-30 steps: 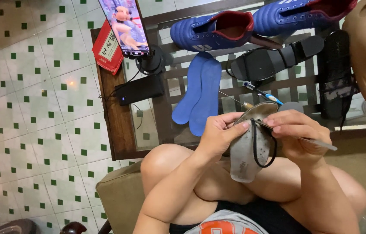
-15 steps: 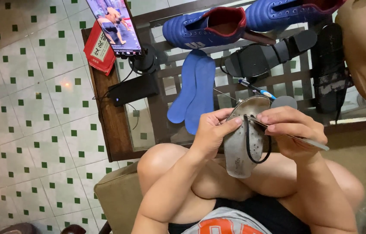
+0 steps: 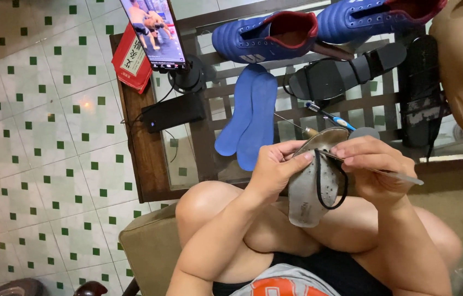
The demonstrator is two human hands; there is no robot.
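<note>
The left hand is closed around the upper edge of a worn grey insole, its fingers curled over the rim and holding it up above the person's knees, just in front of the counter. The right hand pinches a thin metal tool against the insole's top, fingers pressed tight together; a black cord loops down across the insole's face, though whether it passes through the tool is hard to tell. On the counter behind lie two blue insoles, a pair of blue shoes, a black sandal, and a phone propped on a stand.
</note>
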